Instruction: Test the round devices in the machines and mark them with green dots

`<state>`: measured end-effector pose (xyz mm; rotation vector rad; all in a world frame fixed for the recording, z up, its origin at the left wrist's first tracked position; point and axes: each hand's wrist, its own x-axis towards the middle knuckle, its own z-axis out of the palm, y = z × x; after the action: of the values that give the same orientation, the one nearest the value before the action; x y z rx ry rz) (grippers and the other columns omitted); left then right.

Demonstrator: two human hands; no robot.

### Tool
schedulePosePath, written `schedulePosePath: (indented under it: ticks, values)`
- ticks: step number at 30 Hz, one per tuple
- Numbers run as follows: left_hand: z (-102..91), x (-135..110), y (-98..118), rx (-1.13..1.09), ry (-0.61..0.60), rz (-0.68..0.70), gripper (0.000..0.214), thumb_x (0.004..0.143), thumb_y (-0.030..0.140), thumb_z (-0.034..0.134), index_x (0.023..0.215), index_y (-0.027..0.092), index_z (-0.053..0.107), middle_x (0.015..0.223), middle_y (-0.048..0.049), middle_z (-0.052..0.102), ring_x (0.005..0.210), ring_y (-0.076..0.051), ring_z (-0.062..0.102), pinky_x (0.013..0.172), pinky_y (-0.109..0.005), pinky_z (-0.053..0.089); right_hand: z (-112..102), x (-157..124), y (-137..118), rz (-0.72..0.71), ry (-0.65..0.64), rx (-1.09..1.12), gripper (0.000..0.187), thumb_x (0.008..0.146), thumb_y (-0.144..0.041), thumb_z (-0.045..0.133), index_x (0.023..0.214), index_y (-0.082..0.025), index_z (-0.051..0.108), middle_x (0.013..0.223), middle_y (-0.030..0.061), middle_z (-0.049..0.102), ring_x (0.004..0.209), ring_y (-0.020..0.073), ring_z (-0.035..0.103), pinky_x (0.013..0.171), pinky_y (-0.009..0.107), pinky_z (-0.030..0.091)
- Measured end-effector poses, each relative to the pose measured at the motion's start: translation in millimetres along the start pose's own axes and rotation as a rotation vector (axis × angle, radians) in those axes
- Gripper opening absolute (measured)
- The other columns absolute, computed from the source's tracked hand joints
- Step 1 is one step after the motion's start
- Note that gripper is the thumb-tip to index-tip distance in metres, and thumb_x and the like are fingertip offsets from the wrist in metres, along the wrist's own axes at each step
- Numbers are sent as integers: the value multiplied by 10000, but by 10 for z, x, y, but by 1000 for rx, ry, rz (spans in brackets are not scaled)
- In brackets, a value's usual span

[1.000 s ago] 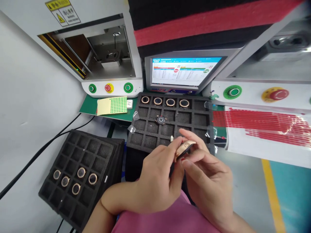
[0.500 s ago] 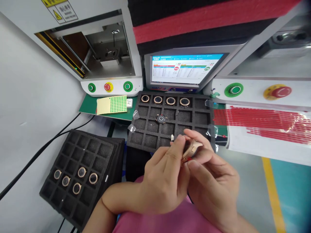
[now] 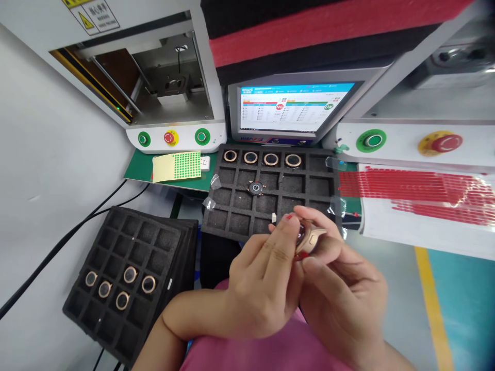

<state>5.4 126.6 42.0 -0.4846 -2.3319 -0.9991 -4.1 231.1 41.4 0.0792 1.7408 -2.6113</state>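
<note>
Both hands meet over a rose-gold watch case (image 3: 314, 238) without a strap, in front of the black foam tray (image 3: 266, 202). My right hand (image 3: 346, 288) grips it by the side, thumb below and fingers behind. My left hand (image 3: 263, 278) closes on its near left side, fingers bent over the dark face and hiding much of it. A small red piece (image 3: 302, 255) shows at the case's lower edge, and a red bit (image 3: 288, 217) is at my left fingertip. In the tray, several watch cases (image 3: 271, 159) fill the back row, and one watch case (image 3: 256, 188) lies back side up across the dividers.
A stack of foam trays (image 3: 127, 232) with several watch cases stands at the left. Behind are a monitor (image 3: 297, 111) and two machines with green and red buttons. A green-dot sticker sheet (image 3: 187, 166) lies left; red strips (image 3: 406, 188) lie on white paper at right.
The watch case has turned slightly between my fingers and shifted a little to the right, so more of its face shows. A red bit now shows at my left fingertip.
</note>
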Motion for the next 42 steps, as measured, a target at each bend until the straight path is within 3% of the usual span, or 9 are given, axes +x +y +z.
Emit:
schedulePosePath:
  ticks: [12, 17, 22, 27, 31, 33, 36, 39, 42]
  values:
    - [-94, 42, -54, 36, -31, 105, 444, 962, 122, 483, 1371, -44, 441, 1054, -213, 727, 973, -217, 707, 791, -298, 627, 81, -36, 1, 3, 11, 95, 205, 842, -232, 726, 651, -213, 653, 1261, 0, 624, 1120, 173, 654, 911, 248, 594]
    - [-126, 24, -60, 45, -12, 56, 471, 957, 108, 487, 1416, 18, 428, 1087, -180, 726, 1026, -220, 695, 795, -294, 626, 99, -36, 38, 12, -24, 156, 152, 833, -189, 732, 698, -219, 671, 1306, -16, 611, 1162, 150, 635, 941, 201, 566]
    - [-127, 14, -64, 22, -24, 17, 433, 967, 94, 444, 1396, 35, 456, 1103, -174, 720, 1037, -209, 686, 835, -291, 610, 142, 1, 34, 42, 31, 249, 236, 764, -153, 790, 681, -214, 578, 1215, -19, 659, 1130, 136, 647, 900, 202, 576]
    - [-110, 24, -122, -71, -38, -22, 370, 978, 105, 447, 1341, 66, 505, 1178, -162, 694, 1060, -186, 669, 866, -274, 583, 120, 101, 73, -3, 22, 227, 288, 745, -141, 809, 918, -291, 634, 1177, -29, 658, 1086, 117, 653, 909, 243, 567]
    - [-158, 46, -99, -219, -180, -133, 290, 979, 142, 478, 1263, 134, 538, 1060, -87, 722, 939, -147, 692, 838, -244, 571, -21, 155, 75, -128, -67, 130, 433, 750, -278, 827, 1139, -292, 638, 1251, 21, 628, 1228, 180, 576, 1093, 342, 467]
    - [-186, 48, -71, -243, -234, -198, 239, 976, 162, 494, 1210, 149, 543, 1018, -67, 722, 907, -144, 698, 808, -239, 571, -95, 153, 54, -154, -151, 78, 386, 832, -356, 742, 1192, -255, 643, 1311, 59, 596, 1303, 220, 514, 1149, 390, 404]
    - [-207, 45, -49, -257, -269, -217, 222, 978, 167, 480, 1192, 153, 537, 1025, -70, 717, 908, -155, 702, 798, -255, 575, -156, 126, 23, -167, -244, -20, 262, 927, -299, 600, 1172, -240, 670, 1289, 74, 607, 1259, 230, 545, 1064, 375, 474]
    - [-204, 48, -61, -271, -265, -157, 249, 978, 140, 462, 1217, 145, 536, 1016, -77, 720, 896, -158, 707, 787, -254, 582, -141, 100, 15, -150, -257, -32, 191, 940, -234, 558, 1089, -248, 677, 1174, 60, 652, 1147, 216, 607, 970, 356, 524]
    - [-192, 61, -74, -309, -248, -96, 283, 981, 112, 448, 1255, 125, 521, 1054, -89, 723, 924, -144, 712, 820, -227, 585, -79, 83, 19, -139, -223, -7, 136, 924, -184, 570, 999, -249, 663, 1094, 38, 659, 1081, 197, 627, 991, 378, 521]
